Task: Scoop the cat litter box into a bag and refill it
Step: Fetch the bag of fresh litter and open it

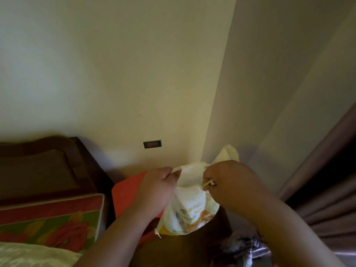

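White crinkly plastic litter bag (189,212), yellow-orange print, top open; left hand (154,189) and right hand (229,184) pinch its top edges.

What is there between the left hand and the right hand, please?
In the head view, the open top of the white litter bag spans between the left hand and the right hand; each grips one edge.

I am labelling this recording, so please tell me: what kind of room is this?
Probably a bedroom. A mattress lies against a dark headboard at left, a curtain hangs at right, and both hands hold a bag in the wall corner.
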The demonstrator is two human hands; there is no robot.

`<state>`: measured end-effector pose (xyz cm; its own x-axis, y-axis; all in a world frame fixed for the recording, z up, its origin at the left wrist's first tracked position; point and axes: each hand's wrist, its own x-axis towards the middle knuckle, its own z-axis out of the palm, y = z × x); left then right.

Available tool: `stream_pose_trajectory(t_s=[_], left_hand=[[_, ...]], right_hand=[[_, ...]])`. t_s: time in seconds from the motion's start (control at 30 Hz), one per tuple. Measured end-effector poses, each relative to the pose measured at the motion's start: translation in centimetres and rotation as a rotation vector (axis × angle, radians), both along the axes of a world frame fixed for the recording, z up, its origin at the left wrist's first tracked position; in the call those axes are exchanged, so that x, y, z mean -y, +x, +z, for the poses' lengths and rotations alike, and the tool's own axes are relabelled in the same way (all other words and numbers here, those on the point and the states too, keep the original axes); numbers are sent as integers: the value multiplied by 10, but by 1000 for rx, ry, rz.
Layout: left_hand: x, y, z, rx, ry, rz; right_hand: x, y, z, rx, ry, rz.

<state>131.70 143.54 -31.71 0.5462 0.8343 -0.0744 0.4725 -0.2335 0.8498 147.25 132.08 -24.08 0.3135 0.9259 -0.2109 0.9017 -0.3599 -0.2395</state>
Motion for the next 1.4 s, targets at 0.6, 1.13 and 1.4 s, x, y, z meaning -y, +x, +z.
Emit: stream_pose_trajectory(t_s=[0.6,1.13,1.4], left_hand=[[23,-61,89,422,3,101],[-1,-129,70,440,-12,311],[-38,-140,75,288,153,262]], right_hand=[[-48,-33,25,-51,326,149],[-60,-97,50,-197,220,178],[-77,-121,68,-36,132,210]])
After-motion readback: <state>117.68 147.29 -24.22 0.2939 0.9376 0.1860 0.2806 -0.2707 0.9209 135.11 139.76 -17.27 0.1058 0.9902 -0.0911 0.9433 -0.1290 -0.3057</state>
